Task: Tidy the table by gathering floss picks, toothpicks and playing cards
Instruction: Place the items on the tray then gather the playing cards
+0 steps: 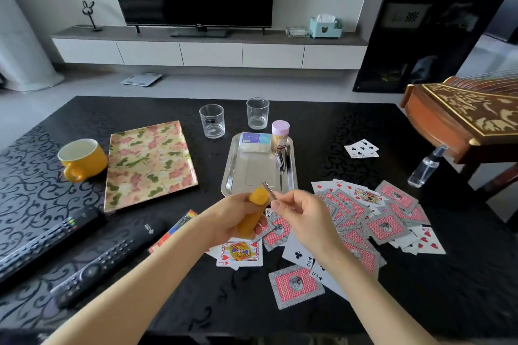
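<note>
My left hand [232, 218] grips a yellow tube-shaped case [253, 211] above the table's near middle. Just right of it, my right hand [302, 213] pinches a thin metal stick [269, 190] whose tip points up and left beside the case's top. Playing cards [372, 221] lie scattered under and right of my hands, some face up, some showing red backs. A few more cards [361, 148] lie apart at the far right. A steel tray [252, 171] behind my hands holds a floss pick box [255, 142], a toothpick jar [280, 133] with a lilac lid and some metal tools [283, 158].
Two empty glasses [212, 121] [258, 113] stand behind the tray. A floral tray [148, 161] and a yellow mug [82, 158] sit to the left, two remotes [106, 260] near the left front. A card box [173, 230] lies by my left wrist, a spray bottle [423, 168] at right.
</note>
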Motion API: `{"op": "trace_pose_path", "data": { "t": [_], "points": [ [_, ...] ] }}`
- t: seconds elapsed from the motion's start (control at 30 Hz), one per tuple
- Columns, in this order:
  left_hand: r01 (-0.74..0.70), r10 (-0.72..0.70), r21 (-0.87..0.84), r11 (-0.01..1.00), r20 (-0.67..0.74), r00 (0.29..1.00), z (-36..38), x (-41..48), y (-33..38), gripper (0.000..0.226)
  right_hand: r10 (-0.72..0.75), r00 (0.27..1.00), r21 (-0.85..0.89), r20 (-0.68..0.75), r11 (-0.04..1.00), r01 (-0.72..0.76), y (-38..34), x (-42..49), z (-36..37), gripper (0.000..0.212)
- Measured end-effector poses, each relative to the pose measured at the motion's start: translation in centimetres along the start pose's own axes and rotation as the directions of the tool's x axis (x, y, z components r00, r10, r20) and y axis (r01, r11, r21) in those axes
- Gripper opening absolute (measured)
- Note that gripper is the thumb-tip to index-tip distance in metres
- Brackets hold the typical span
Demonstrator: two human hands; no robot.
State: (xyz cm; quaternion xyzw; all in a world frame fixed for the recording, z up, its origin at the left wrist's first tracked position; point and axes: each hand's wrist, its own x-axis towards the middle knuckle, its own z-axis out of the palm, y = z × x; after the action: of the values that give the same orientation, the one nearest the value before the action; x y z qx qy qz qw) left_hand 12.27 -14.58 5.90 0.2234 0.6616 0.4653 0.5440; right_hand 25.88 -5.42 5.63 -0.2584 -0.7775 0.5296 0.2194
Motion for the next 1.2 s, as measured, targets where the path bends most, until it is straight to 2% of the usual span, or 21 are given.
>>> {"op": "trace_pose_path", "data": {
  "t": [0.07, 0.13, 0.2, 0.27, 0.33, 0.4, 0.5, 0.57, 0.63, 0.7, 0.8, 0.87, 0.97, 1.07, 1.13, 1.2],
  "points": [
    [0.026, -0.026, -0.020, 0.999, 0.003, 1.000, 0.7, -1.1, -0.3, 0.021, -0.050, 0.999, 0.056, 0.022, 0.997, 0.049, -0.6, -0.8, -0.1, 0.014],
    [0.063, -0.063, -0.007, 0.998, -0.051, 0.997, 1.4, -1.8, -0.3, 0.037, -0.121, 0.993, 0.048, 0.005, 0.992, 0.120, -1.0, -1.8, -0.2, 0.011],
    [0.105, -0.105, -0.008, 0.994, -0.095, 0.990, 2.0, -2.4, 0.2, 0.052, -0.193, 0.976, -0.035, -0.104, 0.981, 0.190, -1.1, -2.9, -0.4, 0.009],
    [0.167, -0.169, -0.026, 0.986, -0.099, 0.981, 2.5, -3.0, 0.9, 0.063, -0.289, 0.926, -0.161, -0.243, 0.953, 0.255, -0.9, -3.6, -0.6, 0.013],
    [0.194, -0.197, -0.042, 0.980, -0.085, 0.977, 2.9, -3.5, 1.4, 0.067, -0.383, 0.889, -0.282, -0.251, 0.908, 0.312, -0.9, -4.0, -0.7, 0.012],
    [0.165, -0.165, -0.005, 0.986, -0.068, 0.984, 3.3, -3.7, 1.7, 0.067, -0.416, 0.892, -0.344, -0.177, 0.875, 0.340, -1.1, -3.8, -0.6, 0.011],
    [0.045, -0.040, 0.061, 0.997, -0.091, 0.995, 3.6, -4.0, 1.5, 0.064, -0.363, 0.916, -0.338, -0.173, 0.895, 0.291, -1.5, -3.3, -0.9, 0.010],
    [-0.044, 0.081, 0.207, 0.977, -0.172, 0.982, 3.4, -4.3, 1.2, 0.063, -0.314, 0.933, -0.309, -0.175, 0.917, 0.251, -1.8, -2.9, -1.6, 0.011],
    [-0.130, 0.186, 0.282, 0.951, -0.182, 0.966, 2.8, -4.6, 0.8, 0.063, -0.321, 0.939, -0.323, -0.126, 0.908, 0.267, -2.1, -2.9, -2.5, 0.012],
    [-0.208, 0.249, 0.268, 0.941, -0.133, 0.959, 2.3, -5.1, 0.3, 0.062, -0.373, 0.926, -0.430, -0.053, 0.846, 0.315, -2.4, -3.0, -3.2, 0.011],
    [-0.276, 0.309, 0.269, 0.923, -0.091, 0.947, 2.3, -5.6, 0.3, 0.060, -0.420, 0.907, -0.627, 0.038, 0.697, 0.349, -2.8, -3.2, -4.1, 0.013],
    [-0.283, 0.320, 0.305, 0.909, -0.075, 0.945, 2.6, -5.6, 0.5, 0.059, -0.402, 0.910, -0.684, 0.105, 0.635, 0.360, -3.4, -3.0, -4.7, 0.016],
    [-0.269, 0.312, 0.382, 0.884, -0.055, 0.949, 3.1, -5.4, 0.8, 0.061, -0.334, 0.922, -0.712, 0.197, 0.597, 0.368, -4.4, -2.6, -5.7, 0.017],
    [-0.241, 0.288, 0.470, 0.849, -0.029, 0.957, 3.6, -5.3, 1.1, 0.062, -0.259, 0.939, -0.684, 0.227, 0.644, 0.343, -5.1, -2.4, -6.6, 0.017],
    [-0.248, 0.297, 0.495, 0.833, -0.021, 0.955, 4.1, -5.4, 1.3, 0.064, -0.176, 0.957, -0.616, 0.230, 0.735, 0.283, -5.4, -2.5, -7.1, 0.015],
    [-0.242, 0.327, 0.516, 0.822, -0.080, 0.942, 4.6, -5.3, 1.5, 0.064, -0.105, 0.967, -0.534, 0.233, 0.817, 0.218, -5.6, -2.8, -7.4, 0.014]
  ]
}}
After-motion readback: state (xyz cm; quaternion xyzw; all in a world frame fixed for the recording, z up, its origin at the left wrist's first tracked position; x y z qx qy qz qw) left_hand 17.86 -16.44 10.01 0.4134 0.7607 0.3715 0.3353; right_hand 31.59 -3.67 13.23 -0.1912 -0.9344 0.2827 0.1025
